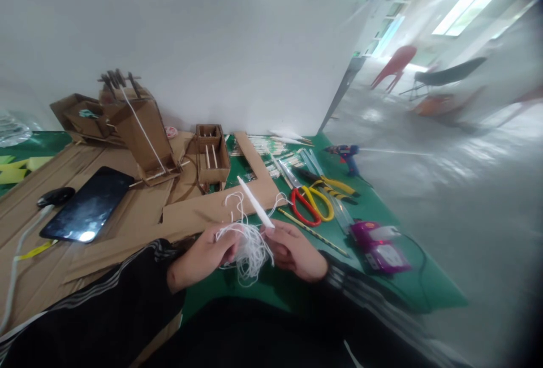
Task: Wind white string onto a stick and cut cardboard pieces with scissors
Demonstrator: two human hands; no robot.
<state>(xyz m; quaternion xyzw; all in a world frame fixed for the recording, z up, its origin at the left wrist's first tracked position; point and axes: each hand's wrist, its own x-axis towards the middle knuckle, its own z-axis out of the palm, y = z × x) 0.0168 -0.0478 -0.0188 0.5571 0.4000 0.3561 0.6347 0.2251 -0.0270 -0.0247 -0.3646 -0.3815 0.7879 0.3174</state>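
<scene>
Hands gripping tangled white string [248, 246] near red scissors [306, 206]: left hand [203, 255] pinching strands, right hand [294, 250] grasping white stick [255, 202].

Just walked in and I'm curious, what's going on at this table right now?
A person in dark striped sleeves holds a tangle of white string between both hands. The left hand grips the bundle; the right hand pinches it with a white stick. Scissors, cardboard models and a tablet lie around.

Both forearms in dark striped sleeves angle inward, the left hand [203, 255] and right hand [294, 250] close together, fingers [278, 232] curled in a pinch.
</scene>
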